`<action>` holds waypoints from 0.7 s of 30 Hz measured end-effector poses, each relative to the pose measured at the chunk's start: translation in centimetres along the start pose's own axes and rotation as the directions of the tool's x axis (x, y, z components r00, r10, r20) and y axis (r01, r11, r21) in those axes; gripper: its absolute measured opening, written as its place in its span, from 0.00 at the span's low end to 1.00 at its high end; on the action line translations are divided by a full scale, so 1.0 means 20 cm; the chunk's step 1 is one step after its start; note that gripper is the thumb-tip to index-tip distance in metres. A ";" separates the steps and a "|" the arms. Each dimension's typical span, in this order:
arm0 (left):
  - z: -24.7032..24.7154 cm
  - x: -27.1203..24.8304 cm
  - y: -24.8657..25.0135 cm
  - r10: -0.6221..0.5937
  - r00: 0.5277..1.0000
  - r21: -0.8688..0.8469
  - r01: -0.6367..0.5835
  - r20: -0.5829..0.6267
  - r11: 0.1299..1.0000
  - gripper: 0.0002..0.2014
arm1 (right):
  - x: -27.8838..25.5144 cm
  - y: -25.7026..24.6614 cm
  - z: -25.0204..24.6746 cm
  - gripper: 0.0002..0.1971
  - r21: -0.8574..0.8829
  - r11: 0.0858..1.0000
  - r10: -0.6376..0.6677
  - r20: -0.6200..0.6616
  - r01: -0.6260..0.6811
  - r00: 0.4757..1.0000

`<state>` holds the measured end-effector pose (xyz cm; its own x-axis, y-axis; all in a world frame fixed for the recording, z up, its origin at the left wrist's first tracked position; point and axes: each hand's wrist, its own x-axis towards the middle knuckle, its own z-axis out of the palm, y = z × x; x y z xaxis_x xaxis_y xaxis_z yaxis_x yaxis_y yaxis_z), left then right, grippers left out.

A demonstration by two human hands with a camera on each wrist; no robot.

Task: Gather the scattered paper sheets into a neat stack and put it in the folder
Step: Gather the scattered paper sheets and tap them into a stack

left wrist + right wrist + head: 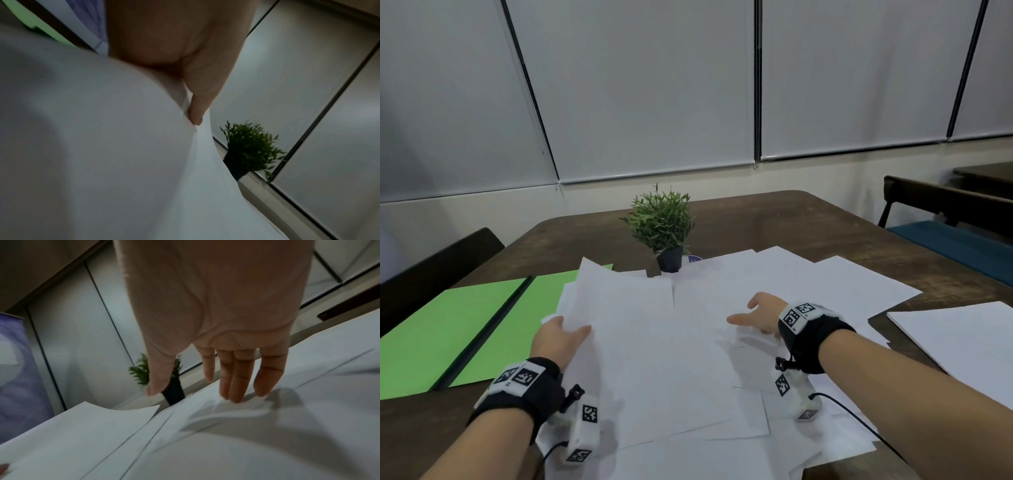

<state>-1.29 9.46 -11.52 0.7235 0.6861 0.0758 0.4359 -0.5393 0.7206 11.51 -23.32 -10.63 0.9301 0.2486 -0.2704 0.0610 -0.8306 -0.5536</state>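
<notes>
Paper sheets (664, 346): white, many, loose and overlapping at odd angles on the worktop (774, 219), between our two hands and spreading out past the right one. No neat stack yet; we judge the gathering to be at an early stage.

Left hand (560, 339): at the left edge of the pile, thumb on top and fingers underneath, pinching a sheaf of several sheets. The left wrist view shows the thumb (197, 104) pressed into the paper, which bows up around it. We take this grip as a way to lift and draw that side inward.

Right hand (758, 313): fingers straight and slightly spread, holding nothing, fingertips (236, 392) down on a sheet, thumb raised clear. Its flat pose suits pinning or sliding sheets toward the left hand.

Folder (458, 329): green, lying open and flat just left of the left hand, dark spine running diagonally. Its right leaf is partly covered by sheets; placed close, presumably so the finished stack travels only a short way.

Separate white sheet or pad (962, 346): right of the right forearm, apart from the pile.

Potted plant (662, 228): beyond both hands, its dark pot touching the far edge of the sheets.

Chairs (941, 236): at the worktop's far right and left sides.
</notes>
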 end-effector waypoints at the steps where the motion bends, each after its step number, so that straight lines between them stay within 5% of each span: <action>1: -0.02 0.00 -0.04 -0.028 1.000 -0.003 0.028 0.012 1.000 0.16 | -0.01 -0.03 0.03 0.45 -0.046 0.999 0.004 0.018 -0.004 1.000; 4: -0.03 0.00 -0.13 -0.112 0.991 -0.015 0.114 0.070 0.993 0.17 | -0.02 -0.08 0.11 0.58 -0.264 0.963 0.064 0.065 -0.044 0.996; 7: -0.02 0.00 -0.17 -0.141 0.984 0.002 0.142 0.106 0.990 0.24 | -0.03 -0.07 0.13 0.60 -0.337 0.938 0.112 0.085 -0.077 0.990; 10: 0.01 0.04 -0.20 -0.125 0.982 -0.027 0.130 0.141 0.991 0.29 | -0.05 -0.08 0.15 0.57 -0.362 0.930 0.106 0.087 -0.068 0.990; 16: 0.05 0.04 -0.22 -0.093 0.985 -0.092 0.107 0.148 0.990 0.23 | -0.07 -0.04 0.09 0.40 -0.307 0.947 0.108 0.029 -0.094 0.994; 21: 0.06 -0.01 -0.15 -0.046 0.994 -0.135 0.059 0.096 0.989 0.17 | -0.01 -0.08 0.12 0.37 -0.276 0.958 0.089 0.022 -0.080 0.996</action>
<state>-2.14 10.35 -14.63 0.7505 0.6604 -0.0236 0.4012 -0.4270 0.8104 10.36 -20.76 -11.64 0.9236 0.1845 -0.3360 0.0844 -0.9529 -0.2913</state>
